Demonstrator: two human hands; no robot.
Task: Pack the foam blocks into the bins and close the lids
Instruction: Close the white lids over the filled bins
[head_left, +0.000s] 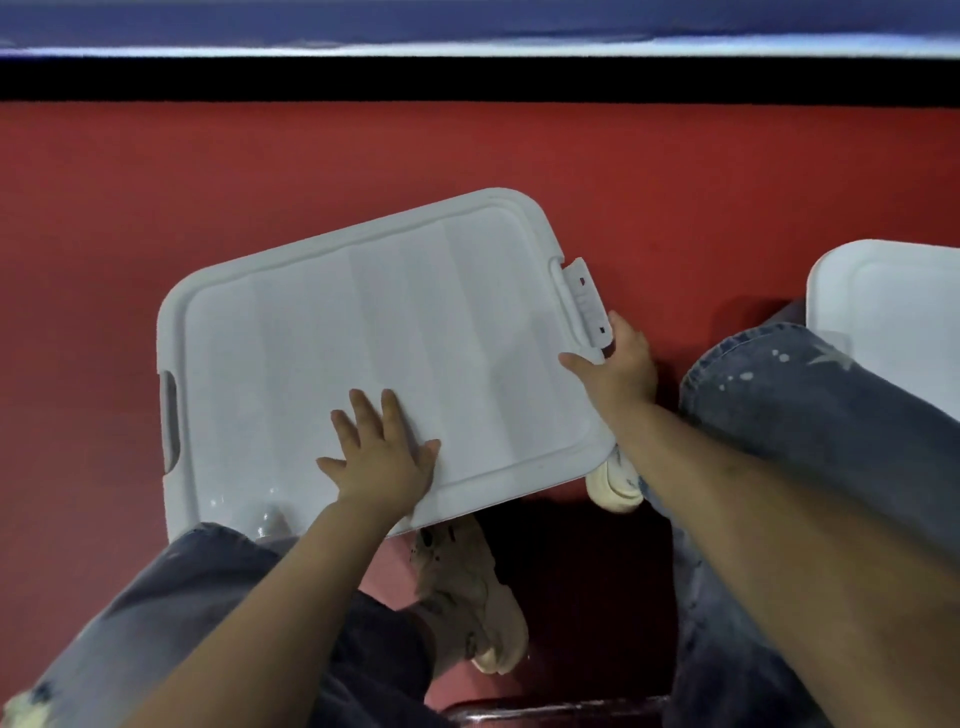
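A white plastic storage bin lid (384, 348) fills the middle of the frame, seen from above, turned a little so its long side runs from lower left to upper right; it lies on a bin whose body is hidden under it, standing on the red floor (156, 182). The left hand (382, 457) rests flat on the lid's near edge, slightly left of centre, with fingers spread and straight, palm down. The right hand (618, 364) is at the lid's right short side, its thumb lying on the lid's top near the corner and its fingers curled round the edge just below the white latch (589, 306), which stands flipped up at that side. On the opposite short side, at the left of the frame, a handle slot (170, 415) shows with no latch visible. A second white lid (893, 317) sits at the right edge of the frame, well apart from both hands and partly cut off by the picture. The person's legs in faded blue jeans (810, 415) come in at lower left and at right, and pale worn sneakers (467, 587) stand on the floor below the near edge of the lid. A black strip runs across the top of the frame beyond the red floor.
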